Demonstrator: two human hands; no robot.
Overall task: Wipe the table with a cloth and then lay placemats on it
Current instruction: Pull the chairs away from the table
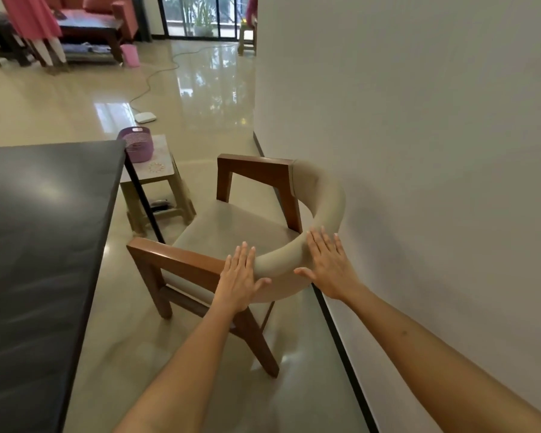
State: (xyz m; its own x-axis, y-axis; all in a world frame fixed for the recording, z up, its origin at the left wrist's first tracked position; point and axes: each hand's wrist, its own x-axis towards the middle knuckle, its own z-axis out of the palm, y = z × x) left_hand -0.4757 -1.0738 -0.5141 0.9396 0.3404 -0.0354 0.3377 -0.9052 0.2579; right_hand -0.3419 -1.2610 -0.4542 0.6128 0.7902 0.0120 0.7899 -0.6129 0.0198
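Note:
The dark table (44, 232) fills the left side, its top bare and streaked with reflections. A wooden chair (263, 182) with a beige padded seat and curved backrest stands to its right, near the wall. My left hand (239, 276) lies flat on the backrest where it meets the near armrest, thumb under the pad. My right hand (328, 260) rests flat on the backrest further right, fingers spread. Neither a cloth nor placemats are in view.
A beige stool (156, 179) beyond the table corner carries a purple basket (137, 143). The white wall (419, 151) runs close along the right. A white device (145, 117) with a cable lies on the glossy floor. Sofa and low tables stand far back.

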